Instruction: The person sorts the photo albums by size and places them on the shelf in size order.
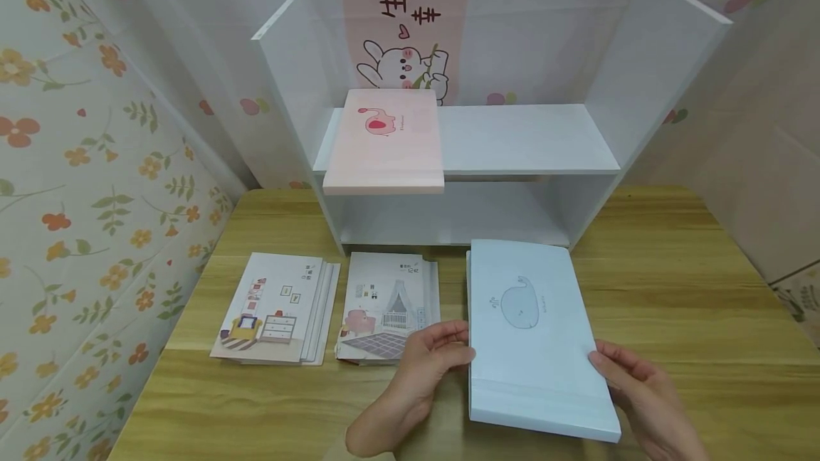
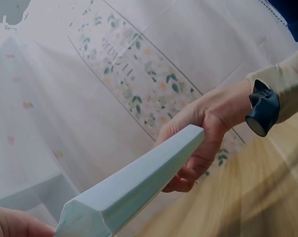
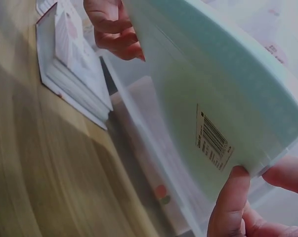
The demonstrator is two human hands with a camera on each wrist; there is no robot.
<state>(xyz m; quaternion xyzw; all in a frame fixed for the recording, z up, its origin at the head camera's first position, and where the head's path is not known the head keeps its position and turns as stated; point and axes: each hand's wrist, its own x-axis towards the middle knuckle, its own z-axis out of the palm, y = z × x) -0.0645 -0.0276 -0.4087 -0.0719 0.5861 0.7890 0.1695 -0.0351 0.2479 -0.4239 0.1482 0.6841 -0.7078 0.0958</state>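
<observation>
A light blue file folder [image 1: 532, 333] with a whale drawing is held above the table in front of the shelf, its near edge toward me. My left hand [image 1: 419, 375] pinches its left side, thumb on the cover. On the opposite side my right hand [image 1: 647, 393] grips the edge, thumb on top and fingers beneath. The right wrist view shows the folder's underside with a barcode label [image 3: 213, 138]. A pink folder [image 1: 387, 144] with an elephant drawing lies on the upper board of the white shelf [image 1: 525, 137], its front end sticking out past the board.
Two stacks of books lie on the wooden table [image 1: 692, 304]: a left stack [image 1: 275, 311] and a middle stack [image 1: 387, 297], close to my left hand. The shelf's tall side panels rise on both sides. Floral curtain [image 1: 96, 198] hangs along the left.
</observation>
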